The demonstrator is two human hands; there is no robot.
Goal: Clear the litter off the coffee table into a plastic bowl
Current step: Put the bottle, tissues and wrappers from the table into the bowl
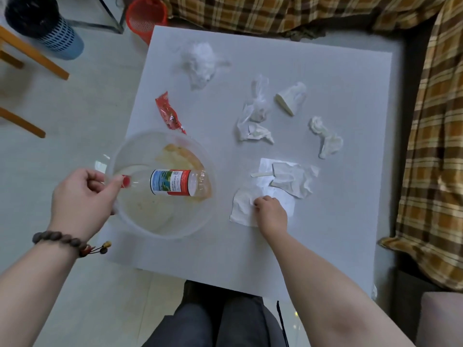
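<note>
A clear plastic bowl (160, 229) stands at the white coffee table's (345, 221) near left corner, with an empty red-capped plastic bottle (175, 182) lying in it. My left hand (82, 199) grips the bowl's left rim. My right hand (271, 212) pinches a flat white tissue (241, 206) on the table to the right of the bowl. Beyond it lie crumpled white paper (292, 180) with a wooden stick (261, 174), a red wrapper (169, 113), crumpled tissues (325, 140), clear plastic wrap (253, 116) and a white plastic bag (199, 62).
A plaid-covered sofa (436, 146) runs along the table's far and right sides. On the floor at the left stand a red mesh bin (146, 15), a blue-and-white bin (50, 31) and wooden furniture legs (32, 53). My knees (215, 321) are under the near edge.
</note>
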